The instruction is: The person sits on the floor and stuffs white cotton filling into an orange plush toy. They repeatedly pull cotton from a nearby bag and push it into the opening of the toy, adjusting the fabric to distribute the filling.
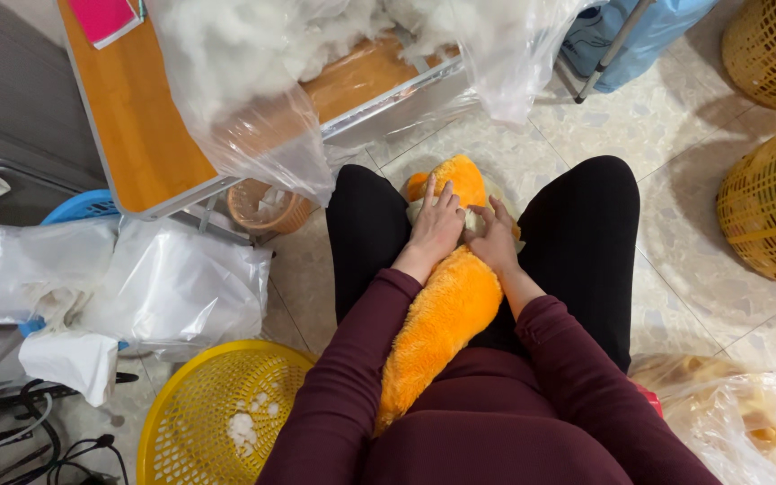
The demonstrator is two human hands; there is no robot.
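orange plush toy (pixel 442 314) lying along the lap between the knees | left hand (pixel 436 226) flat on its upper part, fingers spread | right hand (pixel 496 238) just beside, fingertips curled into the white stuffing (pixel 473 218) at the opening

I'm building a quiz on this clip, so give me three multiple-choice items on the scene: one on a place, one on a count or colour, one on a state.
1. Where does the orange plush toy lie?
A. on the table
B. on the person's lap, between the knees
C. inside a basket

2. How many yellow baskets show?
A. one
B. three
C. five

3. How are the hands placed?
A. both pressed on the toy
B. both lifted clear
C. one inside the stuffing bag

Answers:
1 B, it rests along the dark trousers.
2 B, one lower left, two at right.
3 A, the left hand and right hand lie side by side on the plush near its pale opening.
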